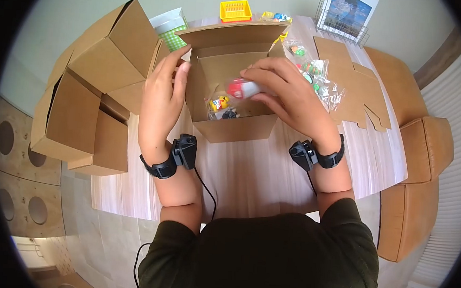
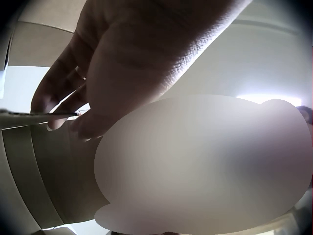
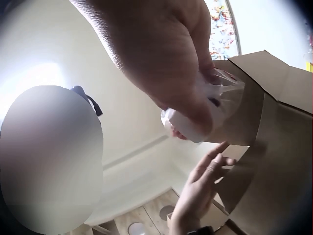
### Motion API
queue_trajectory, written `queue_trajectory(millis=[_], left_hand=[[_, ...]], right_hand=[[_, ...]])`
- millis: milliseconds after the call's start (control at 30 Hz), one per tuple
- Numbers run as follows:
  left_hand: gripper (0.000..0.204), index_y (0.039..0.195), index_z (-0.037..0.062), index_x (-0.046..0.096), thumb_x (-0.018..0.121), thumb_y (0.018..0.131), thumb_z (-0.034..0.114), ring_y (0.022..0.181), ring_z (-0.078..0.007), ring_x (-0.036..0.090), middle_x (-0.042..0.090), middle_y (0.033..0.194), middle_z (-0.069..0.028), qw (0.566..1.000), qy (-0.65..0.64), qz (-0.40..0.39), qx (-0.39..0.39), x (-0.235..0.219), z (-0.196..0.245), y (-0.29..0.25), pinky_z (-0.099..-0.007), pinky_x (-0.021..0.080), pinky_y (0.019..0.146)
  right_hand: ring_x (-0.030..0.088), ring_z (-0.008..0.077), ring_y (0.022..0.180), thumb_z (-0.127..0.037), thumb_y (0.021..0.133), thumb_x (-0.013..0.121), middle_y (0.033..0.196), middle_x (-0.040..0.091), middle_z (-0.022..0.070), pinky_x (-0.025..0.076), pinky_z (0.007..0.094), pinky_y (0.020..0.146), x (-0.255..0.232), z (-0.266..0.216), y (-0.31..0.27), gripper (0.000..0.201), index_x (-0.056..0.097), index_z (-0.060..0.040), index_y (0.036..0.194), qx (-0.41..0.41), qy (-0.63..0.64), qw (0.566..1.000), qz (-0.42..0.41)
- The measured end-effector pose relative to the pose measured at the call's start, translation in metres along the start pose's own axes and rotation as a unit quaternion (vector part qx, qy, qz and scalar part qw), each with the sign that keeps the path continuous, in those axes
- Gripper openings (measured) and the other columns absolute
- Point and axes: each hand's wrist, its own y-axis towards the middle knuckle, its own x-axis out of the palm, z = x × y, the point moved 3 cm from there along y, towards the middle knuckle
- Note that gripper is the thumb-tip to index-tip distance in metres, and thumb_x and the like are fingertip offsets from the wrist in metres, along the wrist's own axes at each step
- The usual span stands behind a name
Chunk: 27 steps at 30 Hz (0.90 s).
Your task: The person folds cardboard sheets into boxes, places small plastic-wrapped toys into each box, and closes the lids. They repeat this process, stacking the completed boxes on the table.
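An uncovered cardboard box [image 1: 236, 131] stands on the table, its flaps up. Over its opening my right hand [image 1: 295, 98] grips a red and white item [image 1: 242, 88] in clear wrapping, the wrapped item [image 3: 195, 115] also showing in the right wrist view. Inside the box lie a yellow figure [image 1: 219, 103] and a dark grey one [image 1: 225, 114], both bagged. My left hand [image 1: 163, 91] touches the box's left edge, fingers fairly straight; in the left wrist view the hand [image 2: 98, 73] is beside the cardboard.
Other cardboard boxes [image 1: 70, 115] stand at the left. Several bagged toys [image 1: 315, 73] and flattened cardboard [image 1: 348, 87] lie at the right. Behind are a yellow basket [image 1: 236, 11], a green checked bag [image 1: 173, 36] and a wire rack with a picture [image 1: 344, 17].
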Motion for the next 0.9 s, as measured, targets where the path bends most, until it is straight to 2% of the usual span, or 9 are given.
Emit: queue_trajectory(millis=[67, 167, 267, 367, 400, 533, 667, 767, 900], left_hand=[[0.029, 0.126, 0.0067, 0.059, 0.051, 0.098, 0.007, 0.072, -0.0137, 0.057, 0.065, 0.094, -0.0093, 0.998, -0.042, -0.020, -0.038, -0.002, 0.001, 0.000, -0.0280, 0.050, 0.068], [0.030, 0.125, 0.0063, 0.059, 0.046, 0.098, 0.003, 0.071, -0.0126, 0.057, 0.065, 0.094, -0.0092, 0.999, -0.042, -0.025, 0.011, 0.000, -0.006, 0.001, -0.0274, 0.050, 0.067], [0.035, 0.123, 0.0065, 0.059, 0.047, 0.092, -0.004, 0.087, -0.0278, 0.061, 0.063, 0.101, -0.0138, 0.998, -0.032, -0.036, 0.026, 0.007, -0.006, 0.003, -0.0343, 0.050, 0.076], [0.042, 0.125, 0.0076, 0.058, 0.045, 0.089, -0.009, 0.105, -0.0308, 0.058, 0.061, 0.114, -0.0147, 0.996, -0.009, -0.017, 0.083, 0.017, -0.015, 0.010, -0.0371, 0.046, 0.090], [0.044, 0.126, 0.0082, 0.058, 0.044, 0.088, -0.009, 0.110, -0.0312, 0.056, 0.059, 0.118, -0.0146, 0.996, -0.005, -0.025, 0.085, 0.021, -0.019, 0.012, -0.0376, 0.044, 0.094], [0.043, 0.131, 0.0093, 0.055, 0.041, 0.092, -0.002, 0.126, -0.0290, 0.047, 0.053, 0.132, -0.0121, 0.995, -0.021, -0.056, 0.082, 0.033, -0.030, 0.017, -0.0369, 0.036, 0.107], [0.042, 0.136, 0.0097, 0.052, 0.037, 0.097, 0.006, 0.133, -0.0278, 0.043, 0.049, 0.140, -0.0105, 0.991, -0.073, -0.079, 0.076, 0.039, -0.035, 0.018, -0.0378, 0.033, 0.111], [0.038, 0.131, 0.0075, 0.054, 0.034, 0.098, 0.007, 0.137, -0.0271, 0.039, 0.045, 0.144, -0.0097, 0.991, -0.052, -0.085, 0.094, 0.039, -0.041, 0.018, -0.0383, 0.031, 0.112], [0.026, 0.110, 0.0042, 0.058, 0.036, 0.098, 0.009, 0.141, -0.0327, 0.032, 0.035, 0.152, -0.0138, 0.985, -0.082, -0.107, 0.107, 0.041, -0.051, 0.019, -0.0409, 0.029, 0.113]], right_hand=[[0.057, 0.0313, 0.103, -0.003, 0.080, 0.069, 0.110, 0.060, 0.0109, 0.047, 0.0381, 0.089, -0.002, 0.004, 0.001, 0.035, 0.063, -0.0052, 0.114, -0.006, -0.008, 0.999, 0.032], [0.057, 0.0309, 0.103, -0.006, 0.085, 0.064, 0.109, 0.060, 0.0127, 0.047, 0.0386, 0.087, -0.014, 0.018, 0.001, 0.026, 0.063, -0.0047, 0.111, -0.001, -0.009, 0.993, 0.114], [0.058, 0.0262, 0.109, -0.002, 0.092, 0.049, 0.113, 0.062, 0.0123, 0.045, 0.0345, 0.093, -0.013, 0.054, -0.005, 0.022, 0.065, -0.0040, 0.107, 0.115, 0.078, 0.975, 0.175], [0.058, 0.0237, 0.110, -0.003, 0.093, 0.047, 0.112, 0.062, 0.0105, 0.044, 0.0321, 0.096, 0.006, 0.096, -0.013, 0.023, 0.066, -0.0047, 0.106, 0.183, 0.216, 0.941, 0.185], [0.052, 0.0220, 0.120, -0.004, 0.096, 0.045, 0.121, 0.059, 0.0094, 0.038, 0.0324, 0.104, 0.011, 0.104, -0.016, 0.025, 0.064, -0.0031, 0.112, 0.196, 0.236, 0.941, 0.140], [0.040, 0.0246, 0.133, -0.002, 0.095, 0.041, 0.140, 0.046, 0.0105, 0.031, 0.0356, 0.110, 0.020, 0.095, -0.011, 0.035, 0.065, -0.0111, 0.119, 0.174, 0.194, 0.957, 0.128], [0.037, 0.0265, 0.136, -0.002, 0.095, 0.039, 0.143, 0.043, 0.0121, 0.028, 0.0366, 0.112, 0.025, 0.095, -0.011, 0.040, 0.060, -0.0115, 0.127, 0.153, 0.177, 0.964, 0.124], [0.035, 0.0268, 0.137, -0.003, 0.095, 0.038, 0.143, 0.042, 0.0127, 0.026, 0.0373, 0.114, 0.026, 0.093, -0.013, 0.043, 0.056, -0.0117, 0.133, 0.147, 0.169, 0.967, 0.123], [0.036, 0.0263, 0.135, -0.008, 0.095, 0.042, 0.141, 0.045, 0.0120, 0.026, 0.0371, 0.114, 0.022, 0.104, -0.015, 0.042, 0.053, -0.0108, 0.136, 0.138, 0.162, 0.972, 0.103]])
